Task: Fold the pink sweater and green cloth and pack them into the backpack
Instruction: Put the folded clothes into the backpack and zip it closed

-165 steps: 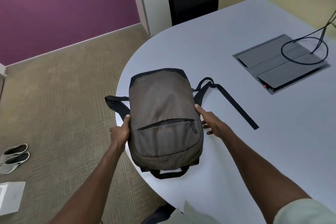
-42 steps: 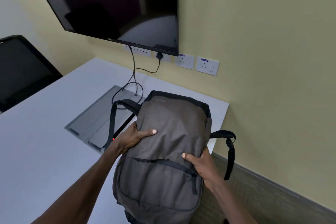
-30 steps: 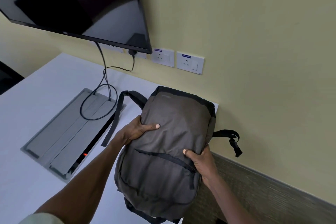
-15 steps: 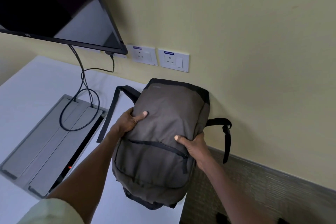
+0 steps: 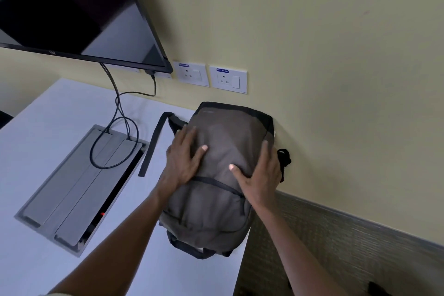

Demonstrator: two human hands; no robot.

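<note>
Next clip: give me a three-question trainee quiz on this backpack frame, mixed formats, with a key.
1. True or false: both hands lie flat on the backpack, fingers spread.
2. Multiple choice: where does the backpack lie? A) on the floor, B) on the table corner by the wall, C) on a chair.
3. Short answer: what lies looped on the grey panel set into the table?

Key
1. True: the left hand and the right hand press on its front, gripping nothing.
2. B: its top end sits close to the wall, below the wall sockets.
3. A black cable, which runs up towards the screen.
</note>
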